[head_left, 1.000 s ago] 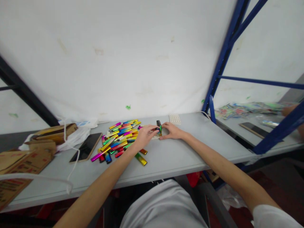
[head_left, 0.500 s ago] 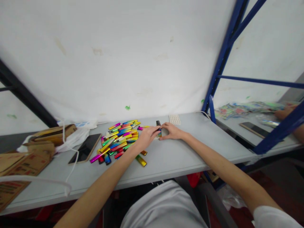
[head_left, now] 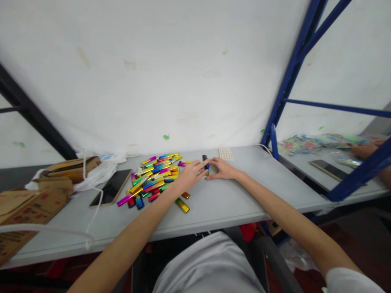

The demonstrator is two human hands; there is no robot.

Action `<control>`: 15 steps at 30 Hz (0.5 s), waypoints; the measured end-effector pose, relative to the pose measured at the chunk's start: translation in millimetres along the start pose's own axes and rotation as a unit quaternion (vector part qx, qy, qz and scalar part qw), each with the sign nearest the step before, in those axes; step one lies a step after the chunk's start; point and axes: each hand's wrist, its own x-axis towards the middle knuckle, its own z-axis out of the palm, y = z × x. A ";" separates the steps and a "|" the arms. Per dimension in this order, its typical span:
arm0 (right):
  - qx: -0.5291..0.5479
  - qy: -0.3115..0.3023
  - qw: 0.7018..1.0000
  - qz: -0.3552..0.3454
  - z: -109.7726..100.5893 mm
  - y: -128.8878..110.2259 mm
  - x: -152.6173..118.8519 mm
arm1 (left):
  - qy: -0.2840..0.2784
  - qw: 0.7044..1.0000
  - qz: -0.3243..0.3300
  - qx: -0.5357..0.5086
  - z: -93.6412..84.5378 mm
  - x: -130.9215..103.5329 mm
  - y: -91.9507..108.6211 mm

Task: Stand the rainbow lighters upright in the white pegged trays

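Note:
A small colourful lighter-like piece with a black top point(head_left: 205, 157) stands between my hands on the grey table point(head_left: 232, 199). From its left side my left hand point(head_left: 192, 174) closes its fingers on it. The fingertips of my right hand point(head_left: 221, 169) meet it from the right, thumb and forefinger curved around its edge. My fingers hide much of the piece. Left of my hands lies a loose pile of shiny multicoloured lighter-like pieces point(head_left: 155, 175). A white sheet with rows of small dots point(head_left: 226, 154) lies behind my right hand.
At the left are a dark phone point(head_left: 112, 187), a white cable point(head_left: 97, 205), plastic bags point(head_left: 97, 176) and cardboard boxes point(head_left: 36, 203). A blue metal frame point(head_left: 282, 81) rises at the right. Beyond it are another phone point(head_left: 329, 169), colourful packets point(head_left: 314, 142) and another person's hand point(head_left: 366, 149).
The fingers of my left hand have shifted slightly over the piece, showing more blue on it. The whole view has moved a little.

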 end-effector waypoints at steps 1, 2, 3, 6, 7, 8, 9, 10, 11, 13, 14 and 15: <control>0.002 -0.003 1.000 -0.002 -1.1 0.0 -0.8 | 0.008 1.000 -0.002 -0.008 -4.6 -1.0 1.1; 0.006 -0.006 1.000 -0.004 -2.6 0.0 -2.2 | 0.019 1.000 -0.009 -0.019 -9.9 -2.1 1.6; 0.011 -0.007 1.000 -0.007 -4.4 0.1 -4.1 | 0.032 0.999 -0.017 -0.029 -15.9 -3.1 1.3; 0.046 0.000 0.999 -0.015 -10.4 2.4 -11.6 | 0.051 0.998 -0.039 -0.021 -36.9 -6.6 -4.4; 0.060 0.010 0.998 -0.011 -12.0 4.0 -14.0 | 0.049 0.998 -0.047 -0.007 -44.7 -8.1 -7.4; 0.070 0.025 0.997 -0.003 -13.4 6.0 -16.0 | 0.042 0.998 -0.057 0.005 -52.6 -9.8 -10.5; 0.071 0.045 0.996 0.011 -14.3 8.5 -17.3 | 0.030 0.997 -0.070 0.014 -60.7 -11.6 -13.7; 0.057 0.068 0.996 0.028 -14.8 11.0 -17.8 | 0.009 0.996 -0.087 0.018 -68.8 -13.6 -16.7; 0.028 0.089 0.995 0.046 -15.0 13.5 -17.6 | -0.025 0.994 -0.106 0.016 -76.7 -15.8 -19.5; -0.078 0.110 0.987 0.084 -14.5 16.7 -15.5 | -0.124 0.983 -0.135 -0.002 -91.1 -20.2 -25.0; -0.130 0.109 0.980 0.100 -14.1 16.8 -14.1 | -0.168 0.975 -0.142 -0.015 -96.9 -22.2 -28.0; -0.175 0.102 0.973 0.111 -13.5 15.7 -12.8 | -0.192 0.970 -0.147 -0.023 -101.4 -23.9 -31.2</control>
